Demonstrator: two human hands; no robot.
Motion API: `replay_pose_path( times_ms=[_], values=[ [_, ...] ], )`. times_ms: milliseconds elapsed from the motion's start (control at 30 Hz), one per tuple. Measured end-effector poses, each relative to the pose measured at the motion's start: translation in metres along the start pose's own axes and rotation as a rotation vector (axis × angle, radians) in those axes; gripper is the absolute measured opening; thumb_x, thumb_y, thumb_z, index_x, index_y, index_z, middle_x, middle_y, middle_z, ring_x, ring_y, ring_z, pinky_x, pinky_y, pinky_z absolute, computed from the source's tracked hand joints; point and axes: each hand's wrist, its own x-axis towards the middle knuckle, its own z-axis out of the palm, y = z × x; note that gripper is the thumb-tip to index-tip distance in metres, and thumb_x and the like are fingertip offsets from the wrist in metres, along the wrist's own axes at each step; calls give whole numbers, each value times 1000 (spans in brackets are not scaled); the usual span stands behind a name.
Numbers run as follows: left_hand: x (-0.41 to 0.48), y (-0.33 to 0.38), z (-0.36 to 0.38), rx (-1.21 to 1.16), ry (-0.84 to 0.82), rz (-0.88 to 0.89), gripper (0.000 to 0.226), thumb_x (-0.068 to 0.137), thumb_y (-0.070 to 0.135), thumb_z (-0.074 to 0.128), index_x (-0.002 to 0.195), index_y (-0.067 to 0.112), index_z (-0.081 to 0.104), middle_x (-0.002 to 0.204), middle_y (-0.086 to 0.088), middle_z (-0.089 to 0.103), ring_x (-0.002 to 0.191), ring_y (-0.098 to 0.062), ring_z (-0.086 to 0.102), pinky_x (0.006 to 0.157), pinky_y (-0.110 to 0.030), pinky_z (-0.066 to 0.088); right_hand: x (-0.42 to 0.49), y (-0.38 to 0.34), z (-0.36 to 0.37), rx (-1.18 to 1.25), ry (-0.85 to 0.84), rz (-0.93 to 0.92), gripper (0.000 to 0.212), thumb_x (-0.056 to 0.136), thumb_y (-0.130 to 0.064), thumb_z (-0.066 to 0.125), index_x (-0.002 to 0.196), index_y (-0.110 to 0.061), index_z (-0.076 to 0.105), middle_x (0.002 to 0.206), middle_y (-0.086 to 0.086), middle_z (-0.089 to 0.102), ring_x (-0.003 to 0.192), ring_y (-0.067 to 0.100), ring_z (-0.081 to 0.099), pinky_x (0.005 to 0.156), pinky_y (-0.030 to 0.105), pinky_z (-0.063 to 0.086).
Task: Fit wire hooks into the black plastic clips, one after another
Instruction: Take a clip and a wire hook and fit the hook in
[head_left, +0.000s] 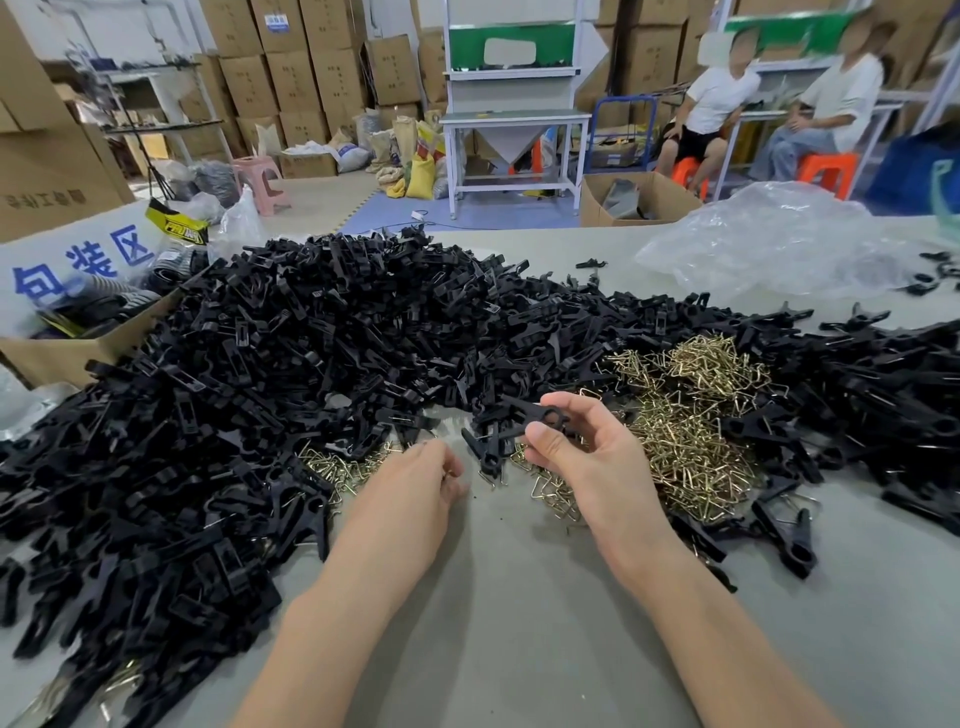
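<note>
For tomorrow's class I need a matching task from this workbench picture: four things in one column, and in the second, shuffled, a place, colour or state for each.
Column 1
1. right hand
2. heap of wire hooks
3. clear plastic bag
4. cardboard box

Column 2
a. crumpled, at the far right of the table
b. brass-coloured
c. pinches a black clip
d. open, at the far left

Pairs: 1-c, 2-b, 3-a, 4-d
</note>
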Motion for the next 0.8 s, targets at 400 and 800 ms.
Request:
replay_pose_path(
  times_ms=[400, 800],
  values=[
    [1, 20, -12, -1137, 121, -216, 15, 98, 8, 61, 107, 15, 70, 89, -2, 78, 76, -6, 68, 71, -19, 56, -3, 0, 0, -159, -64, -4, 29, 82, -9, 82, 103, -23, 67, 100, -6, 74, 89, 6, 71, 80, 16, 54],
    [-2, 34, -4, -996, 246, -192, 13, 99, 11, 59, 95, 14, 71, 80, 7, 77, 70, -2, 70, 64, -10, 50, -6, 5, 7, -191, -198, -31, 30, 84, -1, 78, 103, -18, 62, 105, -7, 77, 95, 15, 74, 78, 16, 53]
  ],
)
